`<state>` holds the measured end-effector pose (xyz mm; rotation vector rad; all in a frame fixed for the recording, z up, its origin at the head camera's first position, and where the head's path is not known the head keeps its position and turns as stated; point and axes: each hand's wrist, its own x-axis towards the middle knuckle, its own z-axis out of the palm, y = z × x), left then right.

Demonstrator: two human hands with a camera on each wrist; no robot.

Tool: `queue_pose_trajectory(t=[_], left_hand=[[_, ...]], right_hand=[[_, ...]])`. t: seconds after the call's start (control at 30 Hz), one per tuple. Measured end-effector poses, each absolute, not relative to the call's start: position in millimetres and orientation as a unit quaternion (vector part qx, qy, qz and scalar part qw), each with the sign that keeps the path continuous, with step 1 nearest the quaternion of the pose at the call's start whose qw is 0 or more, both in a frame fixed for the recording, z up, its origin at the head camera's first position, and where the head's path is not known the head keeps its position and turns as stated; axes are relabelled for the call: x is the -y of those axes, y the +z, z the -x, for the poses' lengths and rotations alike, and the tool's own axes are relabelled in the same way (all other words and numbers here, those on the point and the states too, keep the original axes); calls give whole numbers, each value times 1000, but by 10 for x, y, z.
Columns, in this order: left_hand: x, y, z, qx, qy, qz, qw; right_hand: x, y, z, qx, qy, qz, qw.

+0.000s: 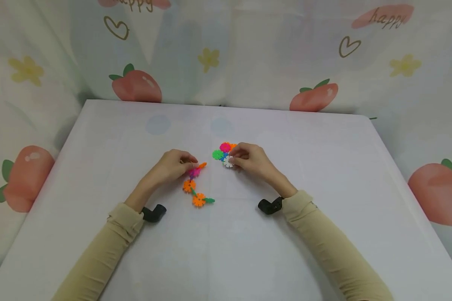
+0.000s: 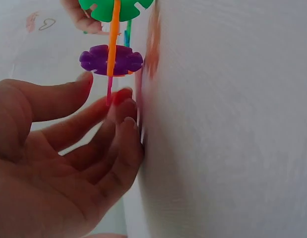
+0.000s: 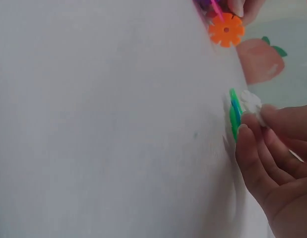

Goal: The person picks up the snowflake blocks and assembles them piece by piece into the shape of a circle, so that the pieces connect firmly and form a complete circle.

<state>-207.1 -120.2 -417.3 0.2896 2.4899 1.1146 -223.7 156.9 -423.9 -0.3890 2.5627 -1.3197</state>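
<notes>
My left hand [image 1: 173, 166] is at the upper end of a chain of notched plastic snowflake discs [image 1: 199, 200], in orange, green, purple and pink. In the left wrist view its thumb and curled fingers stand either side of a pink disc [image 2: 109, 91], seen edge-on near a purple disc [image 2: 111, 62]. My right hand [image 1: 251, 159] pinches a white snowflake disc [image 1: 228, 162] between thumb and fingertips. This white disc [image 3: 251, 101] stands right beside a green disc [image 3: 233, 116] in the right wrist view. An orange disc [image 3: 226, 30] of the chain faces that camera.
A small cluster of loose discs, with a green disc [image 1: 217, 154] and a pink disc [image 1: 225, 147], lies by the right fingertips on the white table [image 1: 226, 251]. Black wrist devices [image 1: 154, 213] sit at both cuffs. A fruit-printed curtain [image 1: 248, 54] hangs behind the table's far edge.
</notes>
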Motion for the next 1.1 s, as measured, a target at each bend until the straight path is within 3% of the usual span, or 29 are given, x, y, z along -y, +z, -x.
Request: queue_pose_trajectory(t=[0.67, 1.1], left_hand=[[1214, -4214, 2162, -876, 415, -118, 216], [1274, -4283, 2233, -874, 411, -137, 219]], right_hand=[[-1178, -4290, 2315, -816, -529, 141, 185], [-1117, -4365, 2348, -778, -586, 99, 206]])
